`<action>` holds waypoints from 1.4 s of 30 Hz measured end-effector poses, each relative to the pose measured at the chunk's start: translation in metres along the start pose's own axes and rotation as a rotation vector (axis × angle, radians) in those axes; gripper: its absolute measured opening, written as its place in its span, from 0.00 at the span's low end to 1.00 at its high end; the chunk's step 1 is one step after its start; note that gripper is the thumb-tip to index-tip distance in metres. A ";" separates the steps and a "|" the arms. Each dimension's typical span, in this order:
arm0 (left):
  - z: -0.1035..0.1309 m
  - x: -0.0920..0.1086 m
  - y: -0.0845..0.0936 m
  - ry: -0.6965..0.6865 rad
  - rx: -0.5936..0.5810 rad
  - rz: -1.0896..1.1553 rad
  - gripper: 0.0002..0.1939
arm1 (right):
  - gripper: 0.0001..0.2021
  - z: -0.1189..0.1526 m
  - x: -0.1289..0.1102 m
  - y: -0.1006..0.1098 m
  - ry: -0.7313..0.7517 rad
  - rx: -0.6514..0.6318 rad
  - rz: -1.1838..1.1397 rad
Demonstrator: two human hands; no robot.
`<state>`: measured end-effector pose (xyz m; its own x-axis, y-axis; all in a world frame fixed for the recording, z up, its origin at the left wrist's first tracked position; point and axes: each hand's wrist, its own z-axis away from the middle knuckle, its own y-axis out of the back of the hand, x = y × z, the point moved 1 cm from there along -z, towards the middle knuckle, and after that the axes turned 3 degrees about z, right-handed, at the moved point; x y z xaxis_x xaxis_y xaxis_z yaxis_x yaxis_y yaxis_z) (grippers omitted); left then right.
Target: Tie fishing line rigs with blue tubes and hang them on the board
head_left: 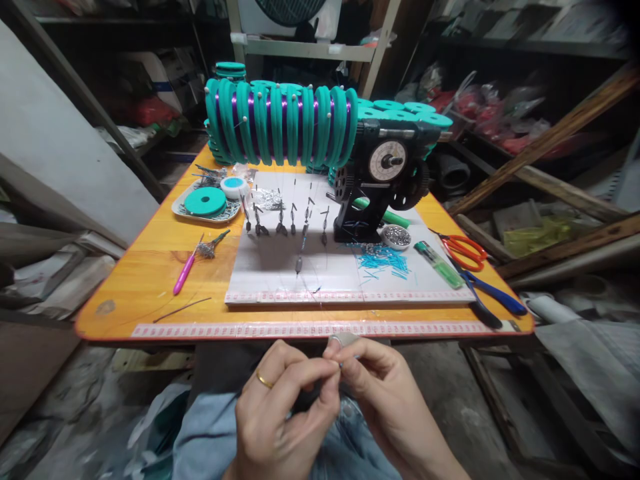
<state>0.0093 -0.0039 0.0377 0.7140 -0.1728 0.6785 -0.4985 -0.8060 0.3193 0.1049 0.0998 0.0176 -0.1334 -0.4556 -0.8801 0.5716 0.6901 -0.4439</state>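
My left hand (pixel 287 407), with a gold ring, is closed in a pinch just beyond the table's front edge, above my lap. Fingertip to fingertip with it, my right hand (pixel 385 387) also pinches; a pale cover (pixel 343 340) sits on its index finger. A tiny bluish bit shows between the fingertips, too small to name. A faint thin line appears to run from the white board (pixel 270 273) towards my hands. Over the board hang several dark small weights (pixel 299 265) on fine lines, below a row of teal spools (pixel 280 123) wound with purple thread.
A black geared stand (pixel 360 200) carries the spools. At right lie blue tube pieces (pixel 385 260), a dish of metal bits (pixel 397 236), a green case (pixel 440 265), orange scissors (pixel 465 252) and blue-handled pliers (pixel 495 293). At left are a tray (pixel 177 208) and pink tool (pixel 185 272).
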 end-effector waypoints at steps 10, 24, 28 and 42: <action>-0.001 0.001 0.003 -0.045 -0.055 -0.101 0.12 | 0.02 0.002 -0.003 0.008 0.097 0.046 0.242; -0.003 0.000 0.006 0.001 -0.046 -0.046 0.12 | 0.03 0.001 -0.003 0.006 0.047 0.015 0.176; -0.003 0.000 0.007 -0.007 -0.057 -0.060 0.12 | 0.04 0.002 -0.004 0.006 0.043 0.023 0.184; -0.005 0.000 0.009 -0.015 -0.075 -0.050 0.12 | 0.02 0.000 -0.008 0.005 0.065 0.038 0.248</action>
<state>0.0027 -0.0085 0.0436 0.7461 -0.1424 0.6504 -0.4970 -0.7691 0.4018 0.1087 0.1071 0.0226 -0.0366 -0.2371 -0.9708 0.6236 0.7537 -0.2076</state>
